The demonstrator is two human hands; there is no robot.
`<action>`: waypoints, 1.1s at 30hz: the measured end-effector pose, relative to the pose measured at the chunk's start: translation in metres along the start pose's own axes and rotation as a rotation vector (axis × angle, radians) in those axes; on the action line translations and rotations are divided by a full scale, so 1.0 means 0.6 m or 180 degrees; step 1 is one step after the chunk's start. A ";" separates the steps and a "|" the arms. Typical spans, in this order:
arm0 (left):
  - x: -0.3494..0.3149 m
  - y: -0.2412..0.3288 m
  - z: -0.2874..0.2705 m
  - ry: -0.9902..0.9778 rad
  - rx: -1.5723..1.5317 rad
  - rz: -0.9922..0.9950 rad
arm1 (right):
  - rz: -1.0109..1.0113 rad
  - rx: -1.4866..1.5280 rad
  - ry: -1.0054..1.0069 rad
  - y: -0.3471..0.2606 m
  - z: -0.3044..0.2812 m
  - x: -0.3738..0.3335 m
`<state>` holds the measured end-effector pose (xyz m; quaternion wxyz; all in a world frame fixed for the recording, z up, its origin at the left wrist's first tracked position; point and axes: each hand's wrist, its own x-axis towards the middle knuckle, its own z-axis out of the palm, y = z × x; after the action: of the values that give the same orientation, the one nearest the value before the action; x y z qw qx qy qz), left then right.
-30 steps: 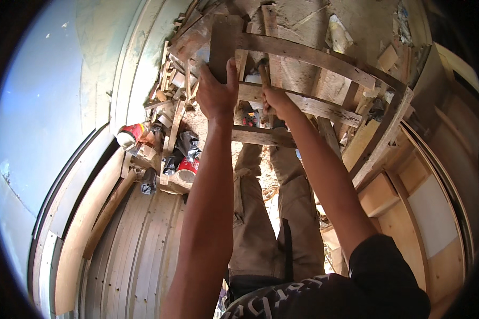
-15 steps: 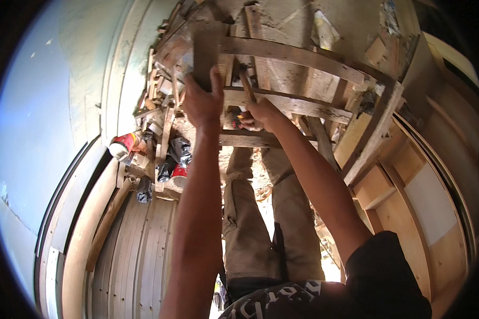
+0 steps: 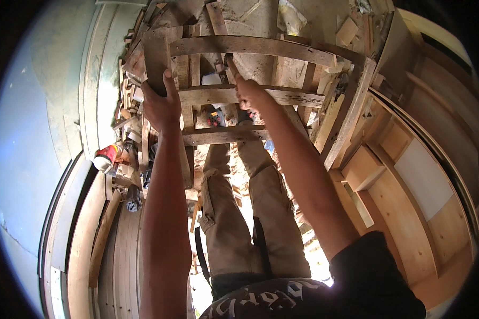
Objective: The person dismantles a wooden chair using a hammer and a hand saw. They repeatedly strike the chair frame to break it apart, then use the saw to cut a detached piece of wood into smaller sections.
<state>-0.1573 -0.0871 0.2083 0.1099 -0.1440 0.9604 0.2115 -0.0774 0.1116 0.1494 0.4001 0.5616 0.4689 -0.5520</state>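
My left hand (image 3: 163,106) grips the lower end of a short, wide brown board (image 3: 156,56), thumb lying along its right edge. The board stands at the left end of a rough wooden frame. Three weathered crosspieces span that frame: a top slat (image 3: 255,45), a middle slat (image 3: 298,97) and a bottom slat (image 3: 226,135). My right hand (image 3: 254,97) is closed round the wooden handle of a hammer (image 3: 233,68), over the middle slat. The hammer's dark head points away from me, below the top slat, apart from the board.
A slanting timber (image 3: 351,111) closes the frame's right side. Scrap wood and a red-and-white container (image 3: 105,158) lie left, beside a blue wall (image 3: 29,143). Wooden shelving (image 3: 404,212) stands right. My legs (image 3: 226,212) are below the frame, shoes showing between slats.
The whole view has shifted, so the frame sits further left. My right hand and the hammer have moved rightward, away from the board. My left hand keeps its grip.
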 end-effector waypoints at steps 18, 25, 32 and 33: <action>-0.002 0.024 0.016 -0.0200 -0.0098 0.0417 | 0.0705 0.0704 -0.0097 0.067 -0.029 0.000; -0.001 0.020 0.017 -0.0087 -0.0116 0.0452 | -0.0137 0.0229 -0.0192 0.168 -0.076 -0.086; 0.001 0.032 0.018 -0.0157 -0.0114 0.0341 | -0.0923 0.0149 0.0412 0.243 -0.061 -0.024; -0.003 0.032 0.015 -0.0205 -0.0123 0.0295 | -0.1149 -0.0137 0.0614 0.260 -0.060 -0.010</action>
<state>-0.1605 -0.0661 0.2081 0.1281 -0.0946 0.9578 0.2394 0.0825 0.1086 0.1473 0.2599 0.5101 0.6097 -0.5482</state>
